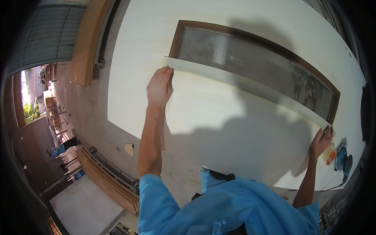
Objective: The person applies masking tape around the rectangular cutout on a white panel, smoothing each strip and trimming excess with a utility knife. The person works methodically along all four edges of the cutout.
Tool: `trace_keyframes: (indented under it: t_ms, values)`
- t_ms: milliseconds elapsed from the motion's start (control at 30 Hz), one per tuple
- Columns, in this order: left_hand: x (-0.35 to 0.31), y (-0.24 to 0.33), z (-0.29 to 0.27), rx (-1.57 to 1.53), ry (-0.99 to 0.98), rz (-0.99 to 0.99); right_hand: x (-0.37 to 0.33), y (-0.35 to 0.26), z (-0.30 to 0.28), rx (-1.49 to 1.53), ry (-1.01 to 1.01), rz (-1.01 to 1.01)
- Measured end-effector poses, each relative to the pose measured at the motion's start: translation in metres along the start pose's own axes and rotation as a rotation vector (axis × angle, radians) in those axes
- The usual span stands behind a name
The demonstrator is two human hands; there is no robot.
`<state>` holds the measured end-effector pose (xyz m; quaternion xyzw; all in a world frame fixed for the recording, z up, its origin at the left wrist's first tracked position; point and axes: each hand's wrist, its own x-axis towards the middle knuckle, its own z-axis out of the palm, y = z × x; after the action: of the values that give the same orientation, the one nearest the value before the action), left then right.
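A long, pale strip of masking tape point(235, 80) runs along the near edge of a brown-framed glass pane point(250, 58) set in a large white panel point(211, 113). My left hand point(159, 87) is closed, its fingertips gripping the strip's lower edge near the left end. At the far right end, my right hand point(321, 143) has thumb and fingers pinched on the strip by the frame's corner. Lying beside my right hand is a roll of tape point(326, 157) with an orange label. Just past the roll sits a blue corded power tool point(342, 160), probably a sander.
Brown cardboard-wrapped boards point(88, 43) stand at the upper left, beyond the panel's edge. More brown boards point(105, 180) rest on a wheeled cart point(113, 166) at the lower left. A small tan scrap point(129, 149) is on the concrete floor point(94, 105).
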<state>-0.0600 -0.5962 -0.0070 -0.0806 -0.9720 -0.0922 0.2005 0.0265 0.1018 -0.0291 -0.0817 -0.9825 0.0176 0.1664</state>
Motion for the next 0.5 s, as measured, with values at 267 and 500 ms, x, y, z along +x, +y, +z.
trace_keyframes:
  t_ms: [267, 500]
  values:
    - [-0.003, -0.020, -0.008, 0.224, -0.061, -0.331, -0.001, 0.008, 0.002, -0.004, 0.009, 0.002]
    - [-0.023, 0.132, 0.017, -0.064, -0.108, -0.082, -0.011, 0.007, 0.011, -0.020, 0.059, -0.047]
